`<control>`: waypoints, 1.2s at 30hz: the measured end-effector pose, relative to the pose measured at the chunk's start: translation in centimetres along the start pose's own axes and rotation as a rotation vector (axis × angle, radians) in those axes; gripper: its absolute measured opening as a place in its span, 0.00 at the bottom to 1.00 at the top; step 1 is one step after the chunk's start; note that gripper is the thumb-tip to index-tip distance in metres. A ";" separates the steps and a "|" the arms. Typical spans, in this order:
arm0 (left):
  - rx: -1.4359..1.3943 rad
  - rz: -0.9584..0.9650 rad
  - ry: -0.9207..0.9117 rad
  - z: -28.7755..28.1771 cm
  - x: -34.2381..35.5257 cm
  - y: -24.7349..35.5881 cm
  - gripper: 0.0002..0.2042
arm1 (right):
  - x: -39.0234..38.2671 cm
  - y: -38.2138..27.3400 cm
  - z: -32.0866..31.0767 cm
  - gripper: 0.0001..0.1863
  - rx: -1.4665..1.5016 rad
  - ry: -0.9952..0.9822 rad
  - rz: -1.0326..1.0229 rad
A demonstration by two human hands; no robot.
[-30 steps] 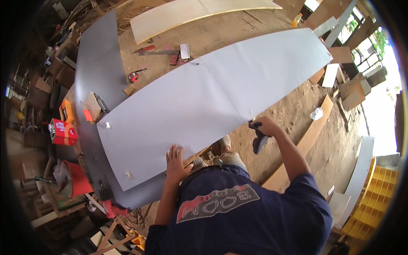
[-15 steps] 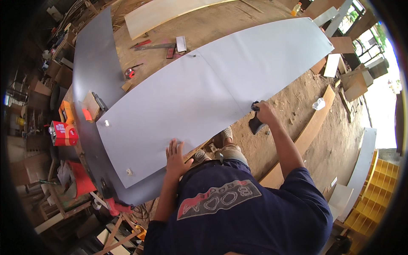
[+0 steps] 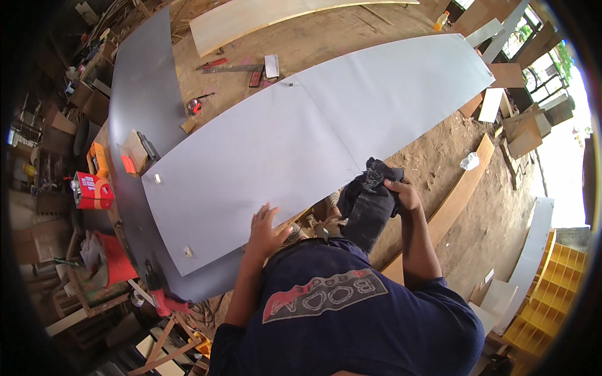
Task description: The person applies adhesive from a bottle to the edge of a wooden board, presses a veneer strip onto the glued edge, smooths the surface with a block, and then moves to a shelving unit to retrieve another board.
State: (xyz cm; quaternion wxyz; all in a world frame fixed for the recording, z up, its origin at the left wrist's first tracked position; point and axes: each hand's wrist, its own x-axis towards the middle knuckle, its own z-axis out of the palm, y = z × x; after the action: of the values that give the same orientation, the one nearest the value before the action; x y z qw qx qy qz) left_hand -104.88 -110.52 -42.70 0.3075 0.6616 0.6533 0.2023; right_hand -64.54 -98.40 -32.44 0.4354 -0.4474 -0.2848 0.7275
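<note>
A long pale grey panel (image 3: 251,144) with a curved far edge lies in front of me, a thin dark line crossing it near the middle. Flat on its near edge rests my left hand (image 3: 268,230), fingers spread and holding nothing. My right hand (image 3: 404,193) grips a black cloth (image 3: 371,207), which hangs bunched beside the panel's near edge, close to the line. Small pale pieces (image 3: 157,179) sit near the panel's left end. Part of a darker grey sheet (image 3: 141,94) shows under and beyond that end.
At the left stand a red can (image 3: 94,191) and a red power drill (image 3: 164,304). A tape measure (image 3: 195,106) lies beyond the panel. On the dirt floor to the right are a wooden plank (image 3: 464,182) and a crumpled clear plastic piece (image 3: 469,161). Yellow shelving (image 3: 545,301) stands at far right.
My right hand has drawn the black cloth back toward my body and lifted it, so more of it shows. My left hand has stayed near the same spot on the panel.
</note>
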 end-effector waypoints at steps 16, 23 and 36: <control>-1.209 0.100 -0.210 -5.7 0.6 11.0 0.41 | 2.0 2.5 13.0 0.40 0.238 -0.380 0.005; -1.781 0.131 -0.076 -8.0 0.0 10.7 0.38 | 3.6 2.9 17.3 0.45 -0.095 -0.426 -0.114; -1.354 -0.385 0.405 -6.3 -0.4 10.8 0.26 | 7.1 4.9 20.3 0.32 -1.070 -0.987 -0.643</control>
State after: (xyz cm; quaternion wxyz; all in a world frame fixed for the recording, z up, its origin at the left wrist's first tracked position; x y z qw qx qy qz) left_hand -101.12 -109.57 -30.80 0.5525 0.1498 0.5338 0.6224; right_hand -86.22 -94.87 -30.34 0.1737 -0.1178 -0.8706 0.4449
